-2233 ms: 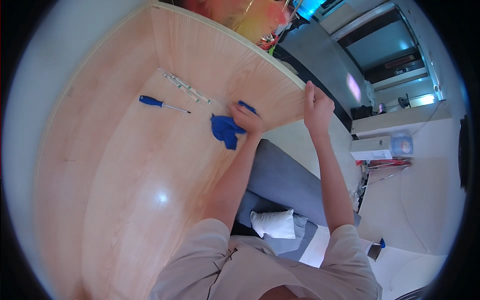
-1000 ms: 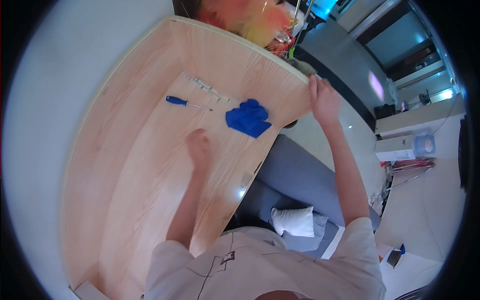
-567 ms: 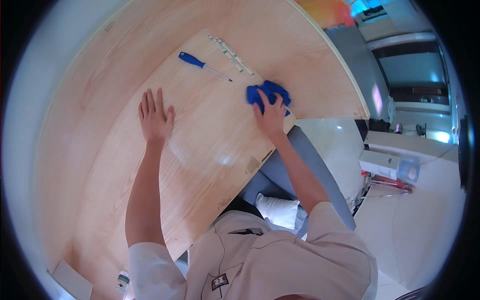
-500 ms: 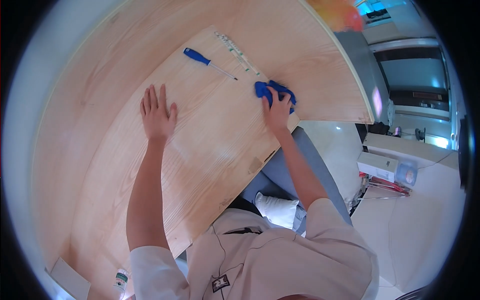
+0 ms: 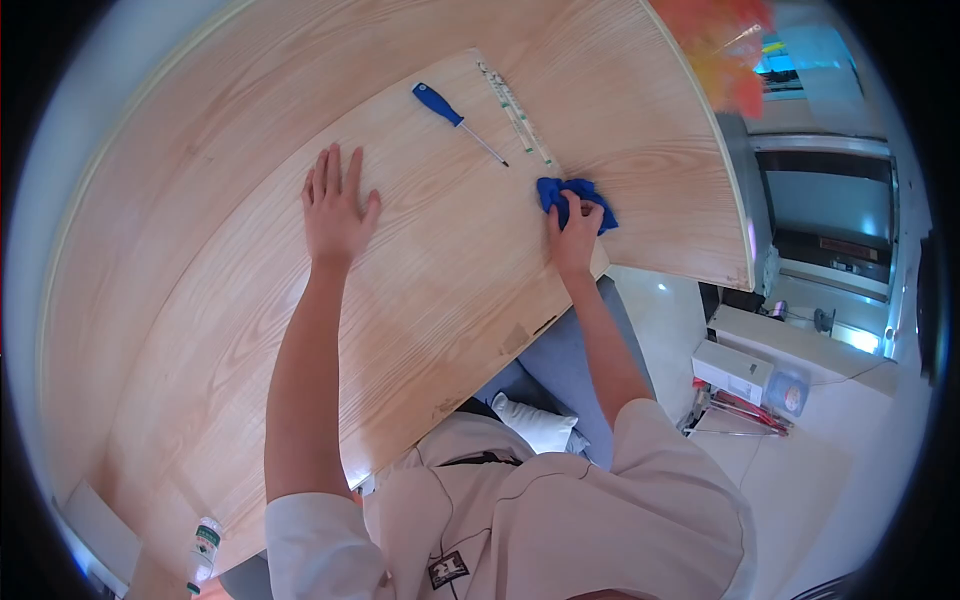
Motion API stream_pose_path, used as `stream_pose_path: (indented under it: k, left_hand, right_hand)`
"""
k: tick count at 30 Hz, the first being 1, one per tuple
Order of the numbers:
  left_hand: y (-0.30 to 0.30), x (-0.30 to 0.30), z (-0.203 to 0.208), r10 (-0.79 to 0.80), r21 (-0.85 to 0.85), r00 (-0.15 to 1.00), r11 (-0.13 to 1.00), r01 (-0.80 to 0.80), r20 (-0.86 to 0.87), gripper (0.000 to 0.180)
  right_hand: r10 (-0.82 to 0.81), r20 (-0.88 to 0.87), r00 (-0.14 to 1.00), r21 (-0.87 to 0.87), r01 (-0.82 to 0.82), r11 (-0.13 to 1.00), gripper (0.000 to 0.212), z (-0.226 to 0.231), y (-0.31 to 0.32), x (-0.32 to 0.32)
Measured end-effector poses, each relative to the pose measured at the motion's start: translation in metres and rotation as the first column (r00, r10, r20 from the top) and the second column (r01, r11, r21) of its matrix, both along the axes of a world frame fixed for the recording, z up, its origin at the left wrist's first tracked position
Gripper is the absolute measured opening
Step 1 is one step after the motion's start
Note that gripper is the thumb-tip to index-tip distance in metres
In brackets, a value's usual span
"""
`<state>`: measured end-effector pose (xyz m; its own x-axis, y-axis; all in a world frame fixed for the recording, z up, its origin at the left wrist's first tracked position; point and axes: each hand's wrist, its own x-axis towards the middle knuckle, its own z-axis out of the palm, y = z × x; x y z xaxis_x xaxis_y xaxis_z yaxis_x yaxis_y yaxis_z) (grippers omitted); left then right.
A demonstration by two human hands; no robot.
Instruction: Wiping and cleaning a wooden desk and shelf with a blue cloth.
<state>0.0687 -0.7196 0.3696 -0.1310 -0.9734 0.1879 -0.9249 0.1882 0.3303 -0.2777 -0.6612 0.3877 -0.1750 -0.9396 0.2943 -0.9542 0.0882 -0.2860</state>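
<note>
My right hand (image 5: 575, 235) grips a crumpled blue cloth (image 5: 598, 200) and presses it on the wooden desk top (image 5: 440, 270), close to the right side panel. The fingers are bent over the cloth and hide part of it. Flat on the wood to the left lies my left hand (image 5: 338, 215), fingers stretched and thumb apart, with nothing in it. Between and beyond the hands is a screwdriver (image 5: 440, 104) with a blue handle, its tip pointing toward the cloth. Beside it, two slim white paper-wrapped sticks with green marks (image 5: 520, 120) lie near the panel's foot.
A wooden side panel (image 5: 660, 150) rises at the right, and another runs along the left and back. At the lower left stand a white bottle with a green label (image 5: 204, 548) and a pale box (image 5: 100, 535). Beyond the front edge are a grey seat (image 5: 560, 365) and white pillow (image 5: 535, 422).
The whole view has shifted, so the desk and its things sit further right and turned slightly. My right hand stays on the cloth near the panel; my left hand remains flat.
</note>
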Motion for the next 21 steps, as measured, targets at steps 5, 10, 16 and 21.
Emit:
stream_pose_path:
  k: [5,10,16,21]
  left_hand:
    - [0.001,0.003,0.000,0.015,-0.043,0.999,0.999,-0.014,0.029,0.060]
    - [0.001,0.002,-0.002,0.014,-0.047,1.000,0.999,-0.014,0.003,0.060]
    - [0.001,0.003,0.003,0.024,-0.029,1.000,0.999,-0.023,0.019,0.060]
    - [0.002,0.002,0.002,0.026,-0.020,1.000,0.999,-0.026,0.009,0.060]
  right_hand:
    - [-0.047,0.193,0.980,0.282,-0.009,0.959,0.033,0.024,-0.005,0.004]
    - [-0.005,0.374,0.927,0.387,-0.152,0.909,0.035,0.029,0.018,0.018]
    - [-0.030,0.110,0.994,-0.241,0.056,0.969,0.031,0.134,0.023,0.009]
    - [-0.067,-0.073,0.995,-0.561,0.015,0.827,0.025,0.197,-0.013,0.004]
